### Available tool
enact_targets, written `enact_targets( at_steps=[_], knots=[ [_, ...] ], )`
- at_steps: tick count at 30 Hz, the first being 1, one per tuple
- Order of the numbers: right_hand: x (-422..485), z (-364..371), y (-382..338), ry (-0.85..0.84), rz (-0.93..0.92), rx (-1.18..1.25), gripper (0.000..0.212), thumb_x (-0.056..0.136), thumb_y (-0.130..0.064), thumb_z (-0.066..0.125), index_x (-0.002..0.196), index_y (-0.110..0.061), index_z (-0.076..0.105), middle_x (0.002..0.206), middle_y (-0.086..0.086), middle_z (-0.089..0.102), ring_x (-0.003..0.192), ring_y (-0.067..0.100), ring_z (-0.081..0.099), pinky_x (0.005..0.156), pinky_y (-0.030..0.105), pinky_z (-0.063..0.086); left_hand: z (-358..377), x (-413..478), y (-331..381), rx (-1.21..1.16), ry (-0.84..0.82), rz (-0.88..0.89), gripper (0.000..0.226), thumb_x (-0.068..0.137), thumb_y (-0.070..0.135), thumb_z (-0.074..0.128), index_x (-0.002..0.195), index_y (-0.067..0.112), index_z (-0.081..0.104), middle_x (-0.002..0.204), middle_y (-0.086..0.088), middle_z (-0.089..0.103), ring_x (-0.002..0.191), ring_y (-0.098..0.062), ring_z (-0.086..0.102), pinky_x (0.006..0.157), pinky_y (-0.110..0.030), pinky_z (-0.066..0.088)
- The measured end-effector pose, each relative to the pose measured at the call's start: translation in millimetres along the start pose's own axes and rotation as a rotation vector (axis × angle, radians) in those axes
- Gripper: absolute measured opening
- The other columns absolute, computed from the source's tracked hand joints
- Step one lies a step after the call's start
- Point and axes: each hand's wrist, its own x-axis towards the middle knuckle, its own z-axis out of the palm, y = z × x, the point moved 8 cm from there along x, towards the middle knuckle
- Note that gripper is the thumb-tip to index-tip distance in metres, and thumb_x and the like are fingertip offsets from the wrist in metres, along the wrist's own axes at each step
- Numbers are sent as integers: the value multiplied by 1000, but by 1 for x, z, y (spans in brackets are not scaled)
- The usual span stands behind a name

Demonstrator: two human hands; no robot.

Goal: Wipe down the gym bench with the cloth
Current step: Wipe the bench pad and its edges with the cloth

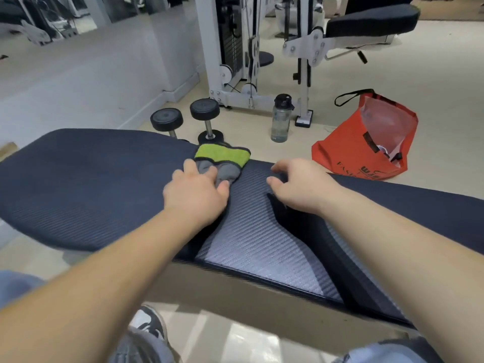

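Observation:
The dark padded gym bench (86,179) runs across the view from left to right. A grey and lime-green cloth (222,157) lies bunched on the bench's far edge, at the gap between its two pads. My left hand (195,192) lies on the cloth's near grey end, with the thumb and fingers gathered round the fabric. My right hand (298,183) rests on the right pad just beside it, fingers loosely curled with their tips on the padding and nothing in them.
Behind the bench on the floor stand two black dumbbells (192,119), a clear water bottle (281,119) and an open red bag (372,137). A white cable machine (235,48) and another padded seat (372,19) stand further back. My shoe (149,320) shows below the bench.

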Motion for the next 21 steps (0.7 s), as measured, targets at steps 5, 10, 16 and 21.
enact_targets(
  at_steps=[5, 10, 16, 21],
  knots=[
    [10, 21, -48, -51, -112, -30, 34, 95, -37, 53, 122, -21, 68, 123, 8, 71, 116, 33, 64, 99, 43, 53, -4, -94, 25, -20, 2, 371, 58, 95, 68, 34, 148, 45, 38, 119, -2, 39, 109, -27, 47, 82, -40, 48],
    [16, 31, -70, -100, -147, -25, 39, 96, -39, 55, 129, -20, 65, 127, 4, 69, 119, 29, 63, 100, 43, 53, -8, -53, -79, 43, 18, 60, 55, 94, 69, 35, 144, 51, 46, 114, -3, 46, 109, -31, 55, 89, -43, 48],
    [19, 39, -66, -173, -153, -206, 38, 86, -54, 63, 111, -26, 69, 115, -1, 62, 107, 25, 61, 92, 43, 55, -7, -81, -53, 83, 111, -65, 61, 94, 61, 35, 140, 23, 48, 123, -11, 46, 108, -36, 54, 86, -44, 46],
    [18, 35, -62, -124, -126, -156, 26, 88, -41, 61, 109, -29, 72, 118, -2, 63, 112, 25, 62, 96, 42, 53, -6, -55, -51, 81, 23, 239, 59, 95, 63, 34, 150, 41, 37, 124, -6, 47, 114, -32, 55, 92, -43, 48]
  ],
)
